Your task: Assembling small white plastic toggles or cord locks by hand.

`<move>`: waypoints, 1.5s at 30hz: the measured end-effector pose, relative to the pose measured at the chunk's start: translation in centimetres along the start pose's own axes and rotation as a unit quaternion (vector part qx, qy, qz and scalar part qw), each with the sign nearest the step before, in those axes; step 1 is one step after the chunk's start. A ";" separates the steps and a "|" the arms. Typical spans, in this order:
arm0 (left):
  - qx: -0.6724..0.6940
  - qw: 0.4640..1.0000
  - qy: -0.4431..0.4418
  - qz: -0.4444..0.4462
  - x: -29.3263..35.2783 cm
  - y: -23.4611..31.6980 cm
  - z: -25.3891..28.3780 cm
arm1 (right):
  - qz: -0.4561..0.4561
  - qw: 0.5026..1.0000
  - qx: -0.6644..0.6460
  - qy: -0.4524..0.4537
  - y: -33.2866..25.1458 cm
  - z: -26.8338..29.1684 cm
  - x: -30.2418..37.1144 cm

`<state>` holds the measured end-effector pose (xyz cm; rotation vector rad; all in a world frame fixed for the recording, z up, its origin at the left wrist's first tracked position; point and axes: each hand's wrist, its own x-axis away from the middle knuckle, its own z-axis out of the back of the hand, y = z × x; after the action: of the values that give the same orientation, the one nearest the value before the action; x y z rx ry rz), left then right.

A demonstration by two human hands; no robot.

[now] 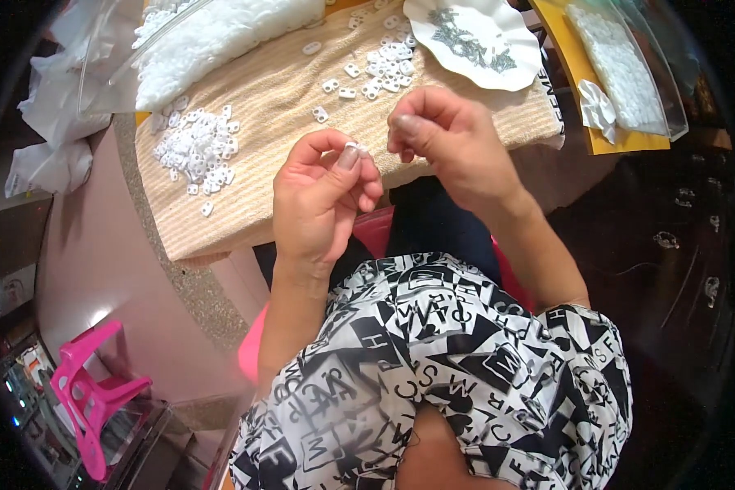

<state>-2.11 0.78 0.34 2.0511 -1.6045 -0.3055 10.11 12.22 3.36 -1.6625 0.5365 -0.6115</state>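
Observation:
My left hand [318,192] is closed, with thumb and forefinger pinching a small white plastic piece [353,146] above the near edge of the cloth. Just to its right, my right hand [457,143] is closed too, thumb against the bent forefinger. Whatever may be between those fingertips is too small to make out. Beyond the hands lies a loose group of white two-holed plastic pieces [390,65]. A bigger heap of the same pieces [196,147] rests left of my left hand. Behind my right hand, a white wavy-rimmed plate [423,15] carries many tiny grey metal parts [465,42].
A striped beige cloth [278,98] covers the work surface. At the back left is a large clear bag of white pieces [220,49]; another filled bag [616,69] lies on yellow card at right, beside crumpled white paper [598,110]. A pink plastic stool [90,384] stands lower left.

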 end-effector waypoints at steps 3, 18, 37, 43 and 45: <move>-0.024 1.000 0.006 -0.016 0.5 -0.3 -1.0 | 0.010 0.999 -0.035 0.012 0.5 -0.6 0.9; -0.101 0.993 0.042 -0.047 0.0 -1.7 -1.0 | -0.023 0.991 -0.134 0.007 0.4 -0.6 1.4; -0.146 0.983 0.089 -0.067 0.6 -1.7 -1.5 | -0.055 0.985 -0.166 0.017 1.0 -1.0 1.6; -0.167 0.979 0.091 -0.073 0.6 -1.7 -1.6 | -0.035 0.992 -0.122 0.012 0.9 -1.0 1.6; -0.169 0.979 0.092 -0.073 0.7 -1.7 -1.8 | -0.026 0.994 -0.100 0.023 0.8 -1.2 1.8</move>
<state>0.34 0.87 1.06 1.8750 -1.2029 -0.3977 10.70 10.03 2.95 -1.8595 0.6055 -0.6524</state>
